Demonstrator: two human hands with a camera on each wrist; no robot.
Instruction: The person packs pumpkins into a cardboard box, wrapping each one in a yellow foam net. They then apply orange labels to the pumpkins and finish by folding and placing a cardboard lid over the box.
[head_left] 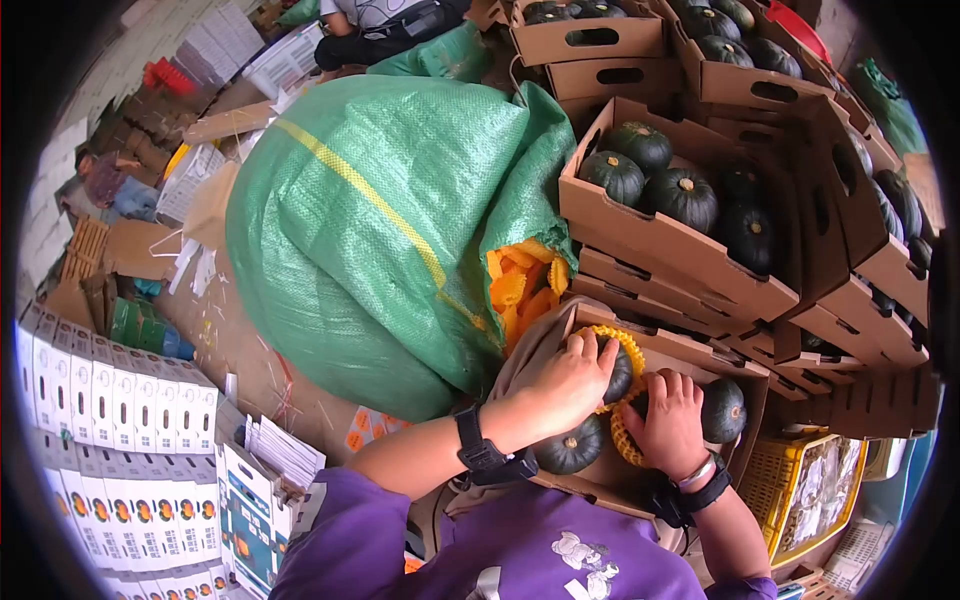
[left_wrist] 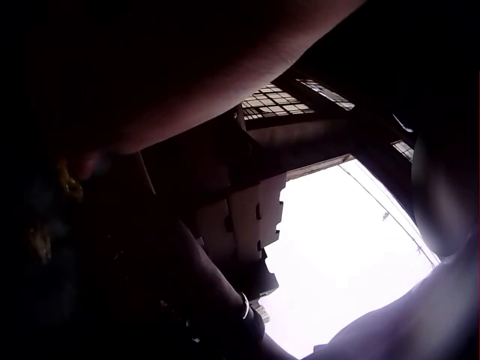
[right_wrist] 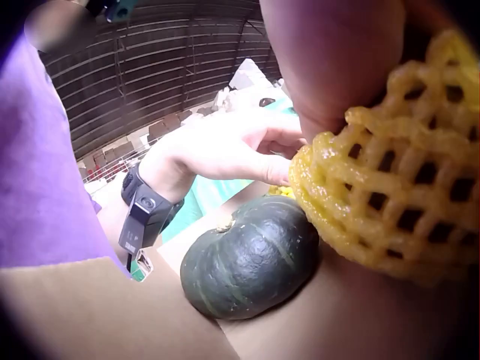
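In the head view, the left hand [head_left: 572,388] grips a dark green squash [head_left: 617,378] partly wrapped in a yellow foam net [head_left: 637,352]. Beside it, the right hand [head_left: 672,422] holds another yellow net [head_left: 625,442] by its side; whether a squash fills it I cannot tell. That net [right_wrist: 390,180] shows large in the right wrist view under the right hand [right_wrist: 337,60], with the left hand [right_wrist: 225,154] behind. Bare squashes [head_left: 570,447] [head_left: 723,411] lie at both sides in a cardboard box [head_left: 755,400]. The left wrist view is mostly dark.
A big green sack [head_left: 370,220] stands beyond the box, orange-yellow nets [head_left: 520,285] showing at its mouth. Stacked cartons of squashes [head_left: 680,255] rise at the right, above a yellow crate [head_left: 790,490]. White printed boxes [head_left: 130,400] stand at the left. People sit farther back.
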